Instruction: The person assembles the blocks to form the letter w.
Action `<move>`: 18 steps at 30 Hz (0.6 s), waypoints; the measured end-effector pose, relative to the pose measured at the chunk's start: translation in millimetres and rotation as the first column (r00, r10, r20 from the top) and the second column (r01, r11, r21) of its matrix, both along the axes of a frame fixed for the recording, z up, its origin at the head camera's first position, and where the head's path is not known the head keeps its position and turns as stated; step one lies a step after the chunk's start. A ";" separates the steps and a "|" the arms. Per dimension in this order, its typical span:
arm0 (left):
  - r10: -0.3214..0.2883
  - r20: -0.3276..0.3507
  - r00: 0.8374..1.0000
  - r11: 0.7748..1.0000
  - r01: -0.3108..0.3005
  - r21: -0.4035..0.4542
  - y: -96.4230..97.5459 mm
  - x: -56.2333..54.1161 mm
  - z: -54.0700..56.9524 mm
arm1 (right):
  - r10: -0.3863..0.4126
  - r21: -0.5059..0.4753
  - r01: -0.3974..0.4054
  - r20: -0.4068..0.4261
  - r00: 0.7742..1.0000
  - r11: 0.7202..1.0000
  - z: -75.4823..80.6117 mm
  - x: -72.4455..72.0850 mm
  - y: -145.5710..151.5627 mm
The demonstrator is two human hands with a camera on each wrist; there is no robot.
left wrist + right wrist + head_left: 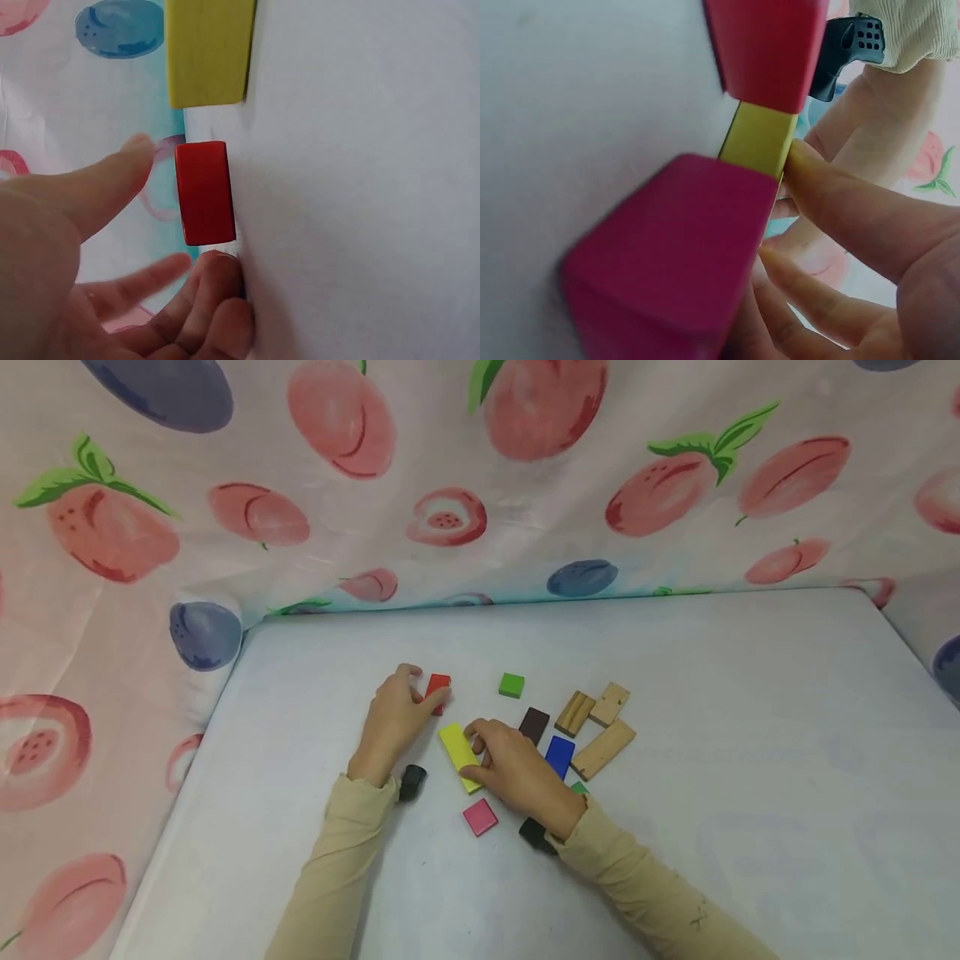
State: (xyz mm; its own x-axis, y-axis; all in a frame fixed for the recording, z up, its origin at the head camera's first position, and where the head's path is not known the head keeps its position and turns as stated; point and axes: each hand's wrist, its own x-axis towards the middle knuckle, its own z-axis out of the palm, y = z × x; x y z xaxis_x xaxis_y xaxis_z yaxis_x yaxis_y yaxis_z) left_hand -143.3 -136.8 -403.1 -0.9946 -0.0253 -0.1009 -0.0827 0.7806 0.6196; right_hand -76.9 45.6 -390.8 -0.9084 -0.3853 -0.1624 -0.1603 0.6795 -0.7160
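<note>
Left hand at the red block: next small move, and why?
I'd probably bring the left hand's thumb in against the red block. In the left wrist view the block sits between thumb and fingers, with a gap on the thumb side, so it doesn't look gripped. It also lies apart from the yellow block, so there's likely room to pinch.

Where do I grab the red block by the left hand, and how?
I'd pinch the red block by its two long sides, near the middle, with the left hand coming down from above. It lies flat, its sides look straight, and a gap to the yellow block should leave room.
</note>
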 end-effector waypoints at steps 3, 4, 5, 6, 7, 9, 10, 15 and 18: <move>-0.044 -0.018 0.999 0.999 0.044 0.014 -2.4 -1.5 -0.9 | -0.002 0.004 0.002 0.004 1.000 1.000 -0.5 -0.1 -0.1; -0.062 -0.026 0.998 0.998 0.062 0.014 -3.3 -2.0 -1.0 | -0.004 0.006 0.004 0.005 1.000 1.000 -0.5 -0.1 -0.1; -0.078 -0.031 0.996 0.997 0.078 0.016 -3.9 -2.7 -1.2 | -0.005 0.008 0.005 0.008 1.000 1.000 -0.3 -0.1 -0.1; -0.092 -0.035 0.995 0.996 0.093 0.018 -4.2 -3.3 -1.4 | -0.006 0.008 0.006 0.010 1.000 1.000 -0.2 -0.1 -0.1; -0.105 -0.040 0.994 0.994 0.106 0.018 -4.6 -3.7 -1.6 | -0.007 0.009 0.007 0.012 1.000 1.000 -0.2 0.0 -0.2; -0.123 -0.044 0.991 0.992 0.124 0.014 -5.0 -4.0 -1.6 | -0.009 0.009 0.009 0.016 1.000 1.000 -0.4 0.1 -0.2; -0.130 -0.045 0.990 0.991 0.131 0.012 -5.0 -4.2 -1.5 | -0.009 0.010 0.009 0.017 1.000 1.000 -0.4 0.1 -0.2; -0.134 -0.044 0.990 0.990 0.135 0.025 -5.3 -4.3 -0.6 | -0.020 0.005 0.020 0.021 1.000 1.000 -0.4 -0.5 0.0; -0.107 -0.029 0.994 0.993 0.108 0.049 -6.8 -4.0 -0.3 | -0.032 0.000 0.033 0.034 0.999 0.999 -0.5 -0.8 -1.1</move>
